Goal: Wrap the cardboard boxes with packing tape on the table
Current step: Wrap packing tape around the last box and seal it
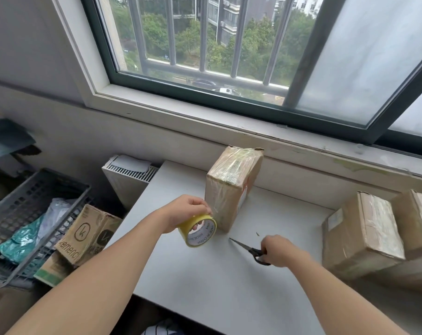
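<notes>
I see a smooth, matt grey counter (205,274). The cardboard box (231,187) is dull brown under glossy, wrinkled clear tape. The tape roll (199,229) looks like shiny yellow plastic. The scissors (251,251) have metal blades and black plastic handles.

Bare hands and arms of one person.
The left hand (186,211) and right hand (280,250) are bare, and the left forearm (113,267) and right forearm (330,286) are bare as far as they show; dark fabric with thin white stripes (160,331) lies low between them, worn or not unclear.
</notes>
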{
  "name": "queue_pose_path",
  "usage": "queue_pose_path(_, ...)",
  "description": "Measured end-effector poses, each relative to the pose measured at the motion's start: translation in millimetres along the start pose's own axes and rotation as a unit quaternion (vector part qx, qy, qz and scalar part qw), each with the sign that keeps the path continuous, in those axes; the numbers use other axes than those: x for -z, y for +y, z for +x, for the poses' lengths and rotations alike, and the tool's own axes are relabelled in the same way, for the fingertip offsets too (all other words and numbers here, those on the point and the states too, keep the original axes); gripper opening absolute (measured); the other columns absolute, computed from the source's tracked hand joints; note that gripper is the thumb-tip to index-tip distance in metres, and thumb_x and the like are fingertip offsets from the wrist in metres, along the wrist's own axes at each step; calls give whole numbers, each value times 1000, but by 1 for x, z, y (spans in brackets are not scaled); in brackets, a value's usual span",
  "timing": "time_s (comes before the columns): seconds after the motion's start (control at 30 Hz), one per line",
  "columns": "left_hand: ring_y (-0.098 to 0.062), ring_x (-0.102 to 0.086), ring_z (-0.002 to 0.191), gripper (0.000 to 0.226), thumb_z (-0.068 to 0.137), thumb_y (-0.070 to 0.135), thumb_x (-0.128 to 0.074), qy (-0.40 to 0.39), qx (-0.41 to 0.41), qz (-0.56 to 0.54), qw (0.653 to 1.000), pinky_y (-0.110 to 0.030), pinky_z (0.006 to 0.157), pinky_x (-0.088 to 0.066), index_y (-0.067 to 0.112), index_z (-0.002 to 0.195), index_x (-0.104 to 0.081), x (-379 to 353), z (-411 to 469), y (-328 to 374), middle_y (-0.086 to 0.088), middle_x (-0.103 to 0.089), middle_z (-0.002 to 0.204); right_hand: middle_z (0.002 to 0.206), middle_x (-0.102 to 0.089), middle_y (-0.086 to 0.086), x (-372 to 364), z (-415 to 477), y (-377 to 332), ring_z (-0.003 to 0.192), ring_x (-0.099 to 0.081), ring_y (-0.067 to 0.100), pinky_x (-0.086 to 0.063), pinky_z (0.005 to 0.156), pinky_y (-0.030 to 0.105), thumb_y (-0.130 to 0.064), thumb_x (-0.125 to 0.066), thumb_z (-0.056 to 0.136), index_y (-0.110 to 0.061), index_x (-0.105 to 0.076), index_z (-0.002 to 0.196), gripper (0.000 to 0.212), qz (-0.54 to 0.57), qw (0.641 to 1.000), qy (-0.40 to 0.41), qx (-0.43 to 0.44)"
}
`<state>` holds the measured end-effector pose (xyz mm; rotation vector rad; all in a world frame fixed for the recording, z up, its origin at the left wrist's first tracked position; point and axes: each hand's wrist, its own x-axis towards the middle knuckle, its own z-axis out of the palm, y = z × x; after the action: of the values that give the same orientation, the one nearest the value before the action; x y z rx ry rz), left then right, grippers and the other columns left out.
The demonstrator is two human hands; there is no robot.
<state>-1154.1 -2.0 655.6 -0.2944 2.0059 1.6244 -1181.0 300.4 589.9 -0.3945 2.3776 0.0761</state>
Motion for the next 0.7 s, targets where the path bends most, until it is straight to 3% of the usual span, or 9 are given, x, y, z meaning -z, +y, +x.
queue_pose_path(0.17, -19, -52, 58, 15, 97, 18, -69, 6, -24, -33, 999, -25, 53, -47, 7, 101, -78, 14, -9, 4, -8, -65, 73, 81, -65, 7, -22, 0, 0, 71, -70, 26, -53, 65, 28, -19, -44, 100, -14, -58, 88, 19, 58, 997, -38, -27)
queue_pose_path(0.3, -18, -48, 55, 16, 98, 18, -68, 10, -39, -51, 998, -22, 50, -43, 6, 100, -78, 26, -16, 10, -10, -61, 70, 70, -72, -2, 49, -24, -23, 58, -72, 14, -54, 59, 24, -27, -51, 101, -14, -64, 75, 32, 123, 991, 40, 18)
queue_pose_path(0.37, -16, -50, 56, 15, 97, 17, -69, 26, -43, -69, 996, -21, 49, -43, 5, 97, -79, 32, -19, 12, -9, -59, 68, 65, -72, -8, 91, -41, -43, 51, -63, 8, -57, 64, 28, -36, -59, 100, -15, -68, 71, 37, 106, 979, 154, 77)
queue_pose_path(0.43, -15, -49, 56, 15, 97, 17, -69, 33, -46, -80, 995, -20, 48, -42, 4, 98, -78, 38, -21, 13, -7, -58, 67, 60, -64, -10, 125, -51, -68, 54, -58, 11, -55, 64, 33, -39, -65, 97, -19, -64, 67, 36, 135, 907, 370, 150)
queue_pose_path(0.5, -16, -47, 55, 16, 96, 20, -71, 25, -50, -83, 995, -21, 48, -40, 5, 98, -77, 44, -21, 14, -7, -57, 66, 93, -75, -1, 146, -44, -93, 84, -69, 23, -55, 79, 39, -44, -64, 96, -18, -73, 97, 28, 115, 821, 519, 205)
queue_pose_path(0.53, -16, -46, 54, 18, 93, 23, -74, 19, -54, -85, 995, -21, 48, -40, 6, 98, -77, 46, -22, 15, -7, -57, 66, 120, -72, 7, 154, -35, -103, 109, -67, 29, -53, 93, 44, -49, -59, 97, -14, -70, 120, 43, 77, 827, 515, 211)
queue_pose_path(0.6, -17, -45, 56, 24, 85, 29, -74, 12, -64, -86, 994, -21, 47, -40, 8, 96, -78, 49, -22, 17, -7, -57, 65, 156, -47, 11, 146, -4, -116, 144, -44, 30, -35, 116, 51, -54, -45, 103, -11, -46, 151, 64, -21, 896, 408, 172)
queue_pose_path(0.63, -18, -46, 56, 23, 84, 30, -74, 10, -69, -85, 994, -21, 47, -40, 9, 94, -79, 51, -22, 19, -7, -57, 65, 160, -42, 10, 135, 7, -119, 147, -40, 30, -30, 119, 53, -50, -41, 105, -12, -41, 154, 62, -62, 907, 388, 154)
queue_pose_path(0.7, -17, -46, 57, 15, 90, 25, -74, 6, -81, -85, 993, -21, 47, -40, 11, 90, -78, 56, -21, 21, -6, -57, 64, 148, -56, 12, 114, 24, -116, 132, -57, 34, -41, 110, 58, -34, -52, 103, -9, -56, 143, 48, -79, 881, 437, 165)
